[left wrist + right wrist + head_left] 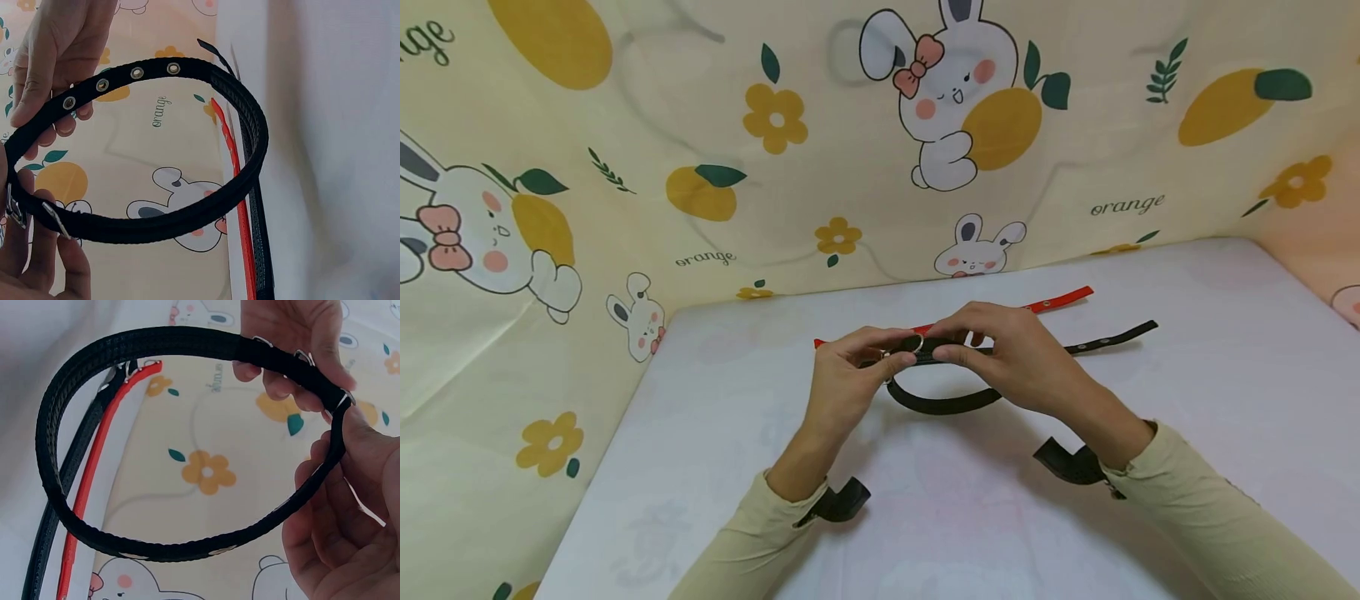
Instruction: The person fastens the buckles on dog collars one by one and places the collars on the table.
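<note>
A black collar (943, 406) with metal eyelets is held up in a closed loop above the table by both hands. My left hand (850, 367) pinches its buckle end. In the left wrist view a metal buckle (15, 209) and a metal ring (57, 220) show beside those fingers. Close by, my right hand (1018, 358) grips the eyelet end of the strap between thumb and fingers. The two ends meet at the buckle in the right wrist view; whether the strap is threaded through or pinned cannot be told.
Behind the hands, a red collar (1060, 300) and a second black collar (1105, 340) lie stretched out on the white table (955, 508). A cloth printed with rabbits and oranges (820, 192) hangs at the back. Black straps show under both sleeves.
</note>
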A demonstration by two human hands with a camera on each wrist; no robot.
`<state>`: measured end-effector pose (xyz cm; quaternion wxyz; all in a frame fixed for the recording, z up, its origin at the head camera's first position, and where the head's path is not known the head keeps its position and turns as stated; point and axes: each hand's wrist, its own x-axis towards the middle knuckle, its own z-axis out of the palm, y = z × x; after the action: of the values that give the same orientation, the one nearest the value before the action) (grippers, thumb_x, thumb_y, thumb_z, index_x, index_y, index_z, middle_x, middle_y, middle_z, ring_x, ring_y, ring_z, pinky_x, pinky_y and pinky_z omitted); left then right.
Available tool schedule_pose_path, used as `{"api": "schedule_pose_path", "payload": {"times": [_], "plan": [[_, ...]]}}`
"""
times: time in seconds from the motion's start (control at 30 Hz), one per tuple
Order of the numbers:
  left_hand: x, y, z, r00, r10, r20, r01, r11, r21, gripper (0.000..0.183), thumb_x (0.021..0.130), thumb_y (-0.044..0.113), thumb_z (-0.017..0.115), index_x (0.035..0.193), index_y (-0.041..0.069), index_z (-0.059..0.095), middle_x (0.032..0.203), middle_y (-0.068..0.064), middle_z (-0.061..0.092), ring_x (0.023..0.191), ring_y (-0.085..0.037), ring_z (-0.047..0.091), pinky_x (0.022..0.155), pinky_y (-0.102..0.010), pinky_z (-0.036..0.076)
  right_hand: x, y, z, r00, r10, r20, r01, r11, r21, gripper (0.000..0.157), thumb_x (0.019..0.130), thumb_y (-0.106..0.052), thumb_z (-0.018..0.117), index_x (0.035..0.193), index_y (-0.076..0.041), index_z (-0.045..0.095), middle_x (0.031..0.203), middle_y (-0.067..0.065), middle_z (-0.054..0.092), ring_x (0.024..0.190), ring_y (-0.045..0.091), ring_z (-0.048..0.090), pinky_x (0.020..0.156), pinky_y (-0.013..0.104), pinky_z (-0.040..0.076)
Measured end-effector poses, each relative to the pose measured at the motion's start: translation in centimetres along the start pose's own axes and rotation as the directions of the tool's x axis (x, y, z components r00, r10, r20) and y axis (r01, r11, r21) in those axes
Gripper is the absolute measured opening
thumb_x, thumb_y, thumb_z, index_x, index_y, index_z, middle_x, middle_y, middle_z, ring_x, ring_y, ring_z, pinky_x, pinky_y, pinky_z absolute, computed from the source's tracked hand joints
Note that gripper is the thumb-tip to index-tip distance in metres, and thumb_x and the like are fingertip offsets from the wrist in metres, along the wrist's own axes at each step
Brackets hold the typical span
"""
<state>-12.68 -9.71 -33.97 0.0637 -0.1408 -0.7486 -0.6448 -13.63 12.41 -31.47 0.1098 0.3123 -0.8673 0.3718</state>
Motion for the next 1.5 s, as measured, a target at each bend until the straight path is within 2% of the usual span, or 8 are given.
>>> {"api": "schedule_pose_path", "payload": {"times": [0.17,0.37,0.53,0.67,0.83,0.93,1.23,1.5], "plan": [[0.0,-0.1,0.0,1.0,0.011,0.004,-0.011,1.0,-0.014,0.025,0.081,0.009,0.081,0.106,0.008,0.077,0.1,-0.012,0.076,0.083,-0.021,0.066,0.069,-0.022,0.049,0.1,-0.1,0.1,1.0,-0.008,-0.006,0.008,1.0,0.004,0.023,0.087,-0.024,0.077,0.111,-0.024,0.075,0.09,-0.015,0.068,0.081,0.0,0.059,0.07,0.024,0.049],[0.0,0.0,0.0,1.0,0.021,0.006,-0.021,1.0,-0.022,0.023,0.083,0.01,0.08,0.105,0.009,0.077,0.101,-0.01,0.076,0.087,-0.018,0.067,0.072,-0.023,0.051,0.2,-0.3,0.1,0.999,0.038,-0.004,-0.038,0.999,0.014,0.025,0.086,-0.03,0.078,0.11,-0.027,0.075,0.091,-0.015,0.07,0.079,0.001,0.059,0.064,0.023,0.046],[0.0,0.2,0.0,0.999,-0.02,0.032,0.02,1.0,-0.012,0.021,0.084,0.017,0.081,0.104,0.016,0.077,0.102,-0.002,0.075,0.096,-0.019,0.066,0.078,-0.028,0.054,0.2,-0.4,0.1,0.997,0.076,-0.003,-0.076,0.997,0.029,0.027,0.084,-0.032,0.079,0.11,-0.029,0.075,0.09,-0.016,0.07,0.078,0.001,0.06,0.064,0.023,0.046],[0.0,0.4,0.0,0.998,-0.056,0.04,0.058,0.998,-0.032,0.02,0.084,0.018,0.081,0.104,0.017,0.076,0.102,-0.002,0.075,0.096,-0.021,0.066,0.08,-0.03,0.053,0.3,-0.4,0.2,0.998,0.068,0.005,-0.068,0.997,0.034,0.026,0.084,-0.029,0.079,0.11,-0.028,0.075,0.09,-0.016,0.07,0.08,0.001,0.06,0.068,0.024,0.049],[0.0,0.4,0.0,0.996,-0.09,0.025,0.091,0.994,-0.067,0.022,0.084,0.014,0.08,0.106,0.01,0.076,0.103,-0.003,0.074,0.095,-0.02,0.066,0.081,-0.028,0.053,0.3,-0.2,0.3,0.999,0.041,0.036,-0.042,0.999,0.022,0.025,0.086,-0.027,0.079,0.11,-0.026,0.073,0.092,-0.016,0.068,0.085,0.0,0.061,0.076,0.028,0.052],[0.1,0.4,-0.1,0.997,-0.077,0.003,0.077,0.994,-0.081,0.023,0.085,0.009,0.078,0.107,0.006,0.075,0.103,-0.004,0.074,0.094,-0.018,0.066,0.082,-0.027,0.053,0.4,0.0,0.1,0.998,0.039,0.049,-0.04,0.999,0.003,0.026,0.085,-0.026,0.079,0.11,-0.025,0.072,0.093,-0.015,0.068,0.087,0.001,0.061,0.081,0.032,0.052],[0.1,0.2,-0.2,0.996,-0.067,-0.056,0.062,0.995,-0.082,0.022,0.084,0.004,0.078,0.105,0.002,0.074,0.093,0.006,0.073,0.088,-0.015,0.065,0.076,-0.022,0.052,-0.3,0.8,-0.9,0.986,0.125,0.109,-0.123,0.992,-0.023,0.019,0.092,-0.03,0.073,0.11,-0.027,0.069,0.103,-0.013,0.071,0.101,0.009,0.063,0.086,0.038,0.049],[0.3,0.3,-0.7,0.993,-0.066,-0.097,0.055,0.992,-0.11,0.025,0.084,0.0,0.076,0.109,-0.002,0.07,0.099,-0.002,0.072,0.086,-0.012,0.066,0.075,-0.021,0.054,0.3,1.1,-1.7,0.991,0.064,0.114,-0.065,0.998,-0.002,0.022,0.093,-0.025,0.071,0.114,-0.026,0.066,0.106,-0.013,0.07,0.103,0.006,0.065,0.089,0.037,0.049]]}}
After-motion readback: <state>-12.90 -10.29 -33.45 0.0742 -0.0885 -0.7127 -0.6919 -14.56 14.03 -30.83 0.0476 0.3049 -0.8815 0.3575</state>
